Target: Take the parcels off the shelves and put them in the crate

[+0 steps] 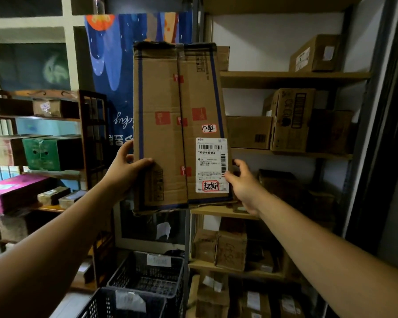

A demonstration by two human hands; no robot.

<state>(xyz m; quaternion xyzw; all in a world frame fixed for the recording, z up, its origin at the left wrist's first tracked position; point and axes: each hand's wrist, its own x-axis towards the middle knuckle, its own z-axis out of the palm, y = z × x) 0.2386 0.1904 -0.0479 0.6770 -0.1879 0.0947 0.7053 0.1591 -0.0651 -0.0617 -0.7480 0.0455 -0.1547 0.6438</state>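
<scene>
Here we go: the parcel (179, 125) is up in the centre of the frame, a tall cardboard box standing upright in the air, just in front of the shelves (294, 76) on the right side. My left hand (124, 171) grips its lower left edge, thumb lying across the front face, fingers wrapped behind. My right hand (244, 187) clasps the lower right edge, thumb tip on the corner of the white shipping label (211, 165), the other fingers curled round the side. Down at the bottom centre sits the black mesh crate (147, 276), well below the parcel, with a second crate (122, 304) just in front of it at the bottom edge. At mid left, a green box (53, 152) rests on a wooden rack (87, 134)
</scene>
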